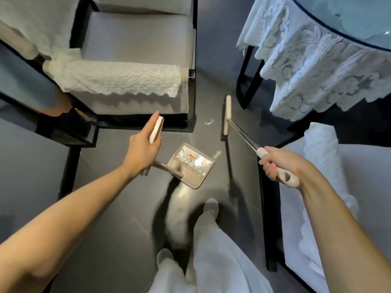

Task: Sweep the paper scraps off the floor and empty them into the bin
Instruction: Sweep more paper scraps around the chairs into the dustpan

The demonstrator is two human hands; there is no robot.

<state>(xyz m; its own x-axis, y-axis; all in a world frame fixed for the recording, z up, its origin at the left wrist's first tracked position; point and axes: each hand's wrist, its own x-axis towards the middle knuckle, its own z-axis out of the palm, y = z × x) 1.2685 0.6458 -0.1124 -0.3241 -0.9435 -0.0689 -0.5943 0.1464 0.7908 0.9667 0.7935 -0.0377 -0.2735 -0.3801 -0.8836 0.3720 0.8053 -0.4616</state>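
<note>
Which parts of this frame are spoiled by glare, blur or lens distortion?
Head view: glare washes out the inside of the dustpan, partly hiding its contents; the trouser legs and shoes are motion-blurred; the wide lens bends the armchair and table near the edges; left hand, right hand, broom and paper scraps read clearly.

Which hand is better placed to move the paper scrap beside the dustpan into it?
The right hand: it grips the broom, near the scrap. The left hand holds the dustpan handle.
</note>
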